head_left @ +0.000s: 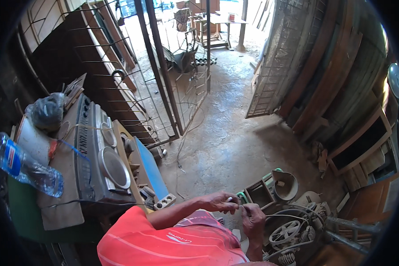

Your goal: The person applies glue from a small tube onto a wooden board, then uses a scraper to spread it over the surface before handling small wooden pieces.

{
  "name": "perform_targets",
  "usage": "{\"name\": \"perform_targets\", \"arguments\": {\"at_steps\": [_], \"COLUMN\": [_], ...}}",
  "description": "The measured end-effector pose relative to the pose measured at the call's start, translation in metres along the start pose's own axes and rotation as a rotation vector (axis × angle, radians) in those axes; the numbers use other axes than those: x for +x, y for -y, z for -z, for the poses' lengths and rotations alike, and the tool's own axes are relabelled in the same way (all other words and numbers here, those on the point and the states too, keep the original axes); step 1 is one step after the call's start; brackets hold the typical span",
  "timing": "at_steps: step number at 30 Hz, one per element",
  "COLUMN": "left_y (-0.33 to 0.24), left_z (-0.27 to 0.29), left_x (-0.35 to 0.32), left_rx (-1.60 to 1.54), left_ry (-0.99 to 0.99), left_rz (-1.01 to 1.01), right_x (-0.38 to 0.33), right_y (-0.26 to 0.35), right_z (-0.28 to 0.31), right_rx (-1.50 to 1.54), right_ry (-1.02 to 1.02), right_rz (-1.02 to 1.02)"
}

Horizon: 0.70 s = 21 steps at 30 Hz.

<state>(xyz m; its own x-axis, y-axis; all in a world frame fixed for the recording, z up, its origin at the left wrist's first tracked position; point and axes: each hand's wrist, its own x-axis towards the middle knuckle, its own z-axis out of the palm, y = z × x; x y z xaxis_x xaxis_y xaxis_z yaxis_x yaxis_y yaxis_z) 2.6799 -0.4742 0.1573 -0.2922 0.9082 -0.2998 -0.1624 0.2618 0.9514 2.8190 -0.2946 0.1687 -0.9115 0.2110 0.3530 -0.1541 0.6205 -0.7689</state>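
In front of my red shirt, my two hands meet at the lower middle of the view. My left hand point(221, 203) has its fingers curled around a small pale piece point(229, 199), too small to name. Close against it, my right hand point(253, 217) is closed in a pinch, thumb and fingers pressed together. Whatever sits between those right fingertips is too small to make out. Just beyond the hands stands an open wooden box point(260, 195) with a curved green piece point(241, 196) at its near left end.
A dusty compressor with a spoked wheel point(284, 232) stands at the right, beside a round container point(285, 185). To the left are a stereo unit with speakers point(114, 167), a plastic bottle point(26, 165) and a power strip point(165, 201). A barred metal gate point(153, 75) stands ahead; boards lean at right.
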Motion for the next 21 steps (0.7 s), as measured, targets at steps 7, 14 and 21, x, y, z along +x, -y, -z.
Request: {"name": "perform_targets", "arguments": {"at_steps": [7,14,21], "left_y": [0.017,0.013,-0.04], "left_z": [0.05,0.159,0.288], "left_x": [0.023,0.062,0.1], "left_rx": [-0.178,-0.4,-0.608], "left_ry": [-0.287,-0.34,-0.302], "left_rz": [-0.005,-0.039,-0.153], "right_x": [0.095,0.212,0.344], "right_y": [-0.04,-0.069,-0.069], "right_z": [-0.03,-0.083,-0.147], "right_rx": [0.077,0.269,0.318], "right_ry": [0.129,0.169,-0.081], "right_rz": [0.064,-0.028,0.027]}}
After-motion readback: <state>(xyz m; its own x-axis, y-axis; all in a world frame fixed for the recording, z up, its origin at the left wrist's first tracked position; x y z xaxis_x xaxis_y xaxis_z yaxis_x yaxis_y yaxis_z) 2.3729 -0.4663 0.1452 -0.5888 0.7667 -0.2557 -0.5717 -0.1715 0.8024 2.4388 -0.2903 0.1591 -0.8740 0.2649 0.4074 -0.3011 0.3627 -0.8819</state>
